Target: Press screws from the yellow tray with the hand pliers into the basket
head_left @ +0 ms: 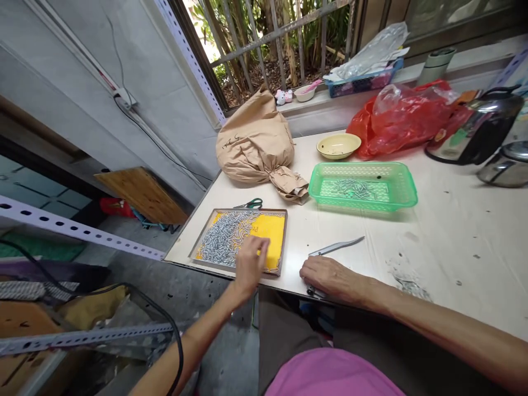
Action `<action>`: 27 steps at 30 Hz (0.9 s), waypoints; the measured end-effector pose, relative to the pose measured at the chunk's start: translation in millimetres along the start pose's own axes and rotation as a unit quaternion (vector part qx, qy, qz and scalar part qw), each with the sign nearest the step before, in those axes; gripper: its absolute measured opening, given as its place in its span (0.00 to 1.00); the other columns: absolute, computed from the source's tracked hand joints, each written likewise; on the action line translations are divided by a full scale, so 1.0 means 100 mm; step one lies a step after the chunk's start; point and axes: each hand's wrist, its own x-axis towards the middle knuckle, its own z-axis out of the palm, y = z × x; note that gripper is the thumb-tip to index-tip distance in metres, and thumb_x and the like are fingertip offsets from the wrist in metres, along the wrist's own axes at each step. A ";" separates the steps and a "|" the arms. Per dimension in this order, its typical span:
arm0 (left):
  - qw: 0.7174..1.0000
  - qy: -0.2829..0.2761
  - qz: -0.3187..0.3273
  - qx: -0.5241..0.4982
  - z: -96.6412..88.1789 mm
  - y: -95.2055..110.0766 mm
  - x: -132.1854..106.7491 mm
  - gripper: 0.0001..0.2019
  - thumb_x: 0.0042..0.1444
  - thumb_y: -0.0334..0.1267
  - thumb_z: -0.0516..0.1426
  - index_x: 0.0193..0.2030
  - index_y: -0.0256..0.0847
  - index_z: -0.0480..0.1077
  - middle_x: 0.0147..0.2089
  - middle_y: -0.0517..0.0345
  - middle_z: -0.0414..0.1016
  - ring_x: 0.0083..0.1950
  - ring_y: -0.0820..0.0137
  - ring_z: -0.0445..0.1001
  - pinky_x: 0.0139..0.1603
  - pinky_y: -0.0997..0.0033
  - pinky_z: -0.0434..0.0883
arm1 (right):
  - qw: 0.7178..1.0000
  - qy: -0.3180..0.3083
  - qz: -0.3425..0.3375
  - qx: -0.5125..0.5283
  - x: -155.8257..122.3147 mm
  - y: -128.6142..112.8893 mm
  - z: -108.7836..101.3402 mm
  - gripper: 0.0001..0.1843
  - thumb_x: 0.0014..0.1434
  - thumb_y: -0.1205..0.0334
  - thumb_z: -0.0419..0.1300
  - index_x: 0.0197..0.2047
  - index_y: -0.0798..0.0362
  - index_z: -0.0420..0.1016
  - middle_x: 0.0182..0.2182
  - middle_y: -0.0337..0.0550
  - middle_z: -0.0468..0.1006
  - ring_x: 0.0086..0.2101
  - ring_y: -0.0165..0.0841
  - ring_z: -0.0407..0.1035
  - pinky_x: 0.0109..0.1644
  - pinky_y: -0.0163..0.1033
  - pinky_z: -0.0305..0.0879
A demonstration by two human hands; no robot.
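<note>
My left hand (248, 263) is over the right part of a shallow tray (285, 236) with a yellow bottom. Its fingers are pinched together, and anything between them is too small to make out. A heap of small silver metal pins (225, 239) covers the tray's left half. My right hand (330, 276) lies at the table's front edge, closed over a metal tool with a long grey handle (340, 245). The handle points away to the right; the hand hides the tool's middle, and a dark end shows below it.
Behind the tray lie green-handled scissors (253, 203) and a crumpled brown paper bag (258, 140). A green plastic basket (406, 190) holds more small metal pieces. Farther back are a cream bowl (338, 146), a red plastic bag (404, 124) and a steel kettle (474, 129).
</note>
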 end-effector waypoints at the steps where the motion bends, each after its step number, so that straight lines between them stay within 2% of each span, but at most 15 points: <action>1: 0.998 -0.005 -0.048 0.032 -0.03 -0.19 0.14 0.11 0.64 0.38 0.48 0.39 0.40 0.72 0.38 0.53 0.73 0.40 0.67 0.71 0.43 0.67 0.68 | 0.998 0.039 0.024 0.037 -0.01 0.02 -0.04 0.11 0.65 0.68 0.46 0.39 0.54 0.69 0.34 0.46 0.73 0.34 0.33 0.66 0.38 0.38 0.62; 3: 0.990 -0.030 -0.100 0.095 -0.06 -0.50 0.36 0.11 0.62 0.37 0.49 0.40 0.40 0.73 0.39 0.52 0.72 0.43 0.65 0.70 0.45 0.66 0.67 | 0.983 0.142 0.087 0.077 -0.02 0.11 -0.20 0.12 0.66 0.64 0.44 0.41 0.52 0.68 0.35 0.45 0.73 0.34 0.33 0.68 0.39 0.38 0.65; 5: 0.983 -0.071 -0.104 0.135 -0.05 -0.71 0.49 0.12 0.62 0.35 0.49 0.41 0.40 0.73 0.41 0.51 0.72 0.46 0.63 0.69 0.46 0.66 0.67 | 0.957 0.241 0.154 0.048 -0.02 0.28 -0.47 0.12 0.65 0.61 0.45 0.42 0.51 0.70 0.34 0.45 0.74 0.35 0.34 0.69 0.40 0.40 0.66; 6: 0.980 -0.092 -0.098 0.149 -0.03 -0.77 0.53 0.12 0.62 0.35 0.48 0.41 0.40 0.74 0.41 0.51 0.72 0.47 0.62 0.68 0.46 0.66 0.66 | 0.944 0.271 0.187 0.014 -0.01 0.39 -0.63 0.13 0.65 0.60 0.46 0.44 0.51 0.70 0.35 0.46 0.75 0.36 0.36 0.70 0.40 0.42 0.66; 7: 0.977 -0.110 -0.089 0.160 -0.02 -0.82 0.55 0.13 0.62 0.36 0.48 0.41 0.40 0.74 0.42 0.50 0.72 0.48 0.62 0.67 0.46 0.66 0.66 | 0.930 0.289 0.224 -0.027 -0.01 0.52 -0.79 0.14 0.64 0.59 0.46 0.45 0.50 0.71 0.36 0.46 0.76 0.37 0.38 0.70 0.41 0.44 0.67; 9: 0.971 -0.145 -0.069 0.177 0.01 -0.85 0.59 0.13 0.62 0.37 0.48 0.40 0.41 0.75 0.42 0.50 0.72 0.49 0.61 0.66 0.45 0.65 0.66 | 0.913 0.282 0.276 -0.102 -0.03 0.78 -1.07 0.17 0.64 0.59 0.46 0.50 0.51 0.71 0.42 0.49 0.76 0.39 0.41 0.71 0.42 0.47 0.67; 12: 0.963 -0.190 -0.041 0.189 0.04 -0.84 0.65 0.13 0.62 0.36 0.49 0.39 0.40 0.75 0.42 0.50 0.72 0.49 0.62 0.66 0.46 0.66 0.65 | 0.893 0.249 0.326 -0.187 -0.09 1.05 -1.27 0.23 0.61 0.58 0.50 0.58 0.54 0.65 0.52 0.56 0.71 0.44 0.47 0.70 0.41 0.50 0.68; 15: 0.952 -0.209 -0.066 0.215 0.07 -0.80 0.73 0.11 0.60 0.34 0.50 0.38 0.37 0.75 0.43 0.48 0.72 0.50 0.61 0.67 0.44 0.67 0.66 | 0.906 0.211 0.313 -0.194 -0.20 1.03 -1.16 0.23 0.61 0.58 0.50 0.59 0.55 0.64 0.54 0.57 0.68 0.46 0.47 0.69 0.42 0.49 0.69; 19: 0.933 -0.238 -0.118 0.243 0.11 -0.78 0.86 0.10 0.56 0.32 0.52 0.36 0.34 0.74 0.43 0.43 0.73 0.47 0.59 0.70 0.38 0.68 0.66 | 0.939 0.162 0.265 -0.144 -0.36 0.74 -0.78 0.19 0.64 0.58 0.48 0.54 0.55 0.69 0.54 0.55 0.67 0.46 0.44 0.70 0.42 0.47 0.71; 23: 0.925 -0.276 -0.104 0.240 0.07 -0.81 0.95 0.08 0.54 0.32 0.53 0.36 0.37 0.75 0.42 0.47 0.75 0.43 0.62 0.72 0.37 0.71 0.66 | 0.952 0.152 0.253 -0.084 -0.53 0.46 -0.50 0.17 0.65 0.57 0.46 0.51 0.52 0.71 0.53 0.51 0.69 0.43 0.39 0.73 0.43 0.44 0.72; 27: 0.919 -0.286 -0.096 0.253 0.03 -0.80 0.94 0.10 0.54 0.34 0.53 0.38 0.37 0.75 0.45 0.46 0.75 0.45 0.61 0.72 0.39 0.71 0.66 | 0.954 0.142 0.260 -0.041 -0.68 0.26 -0.40 0.17 0.66 0.58 0.45 0.48 0.51 0.72 0.50 0.49 0.72 0.42 0.37 0.73 0.44 0.43 0.72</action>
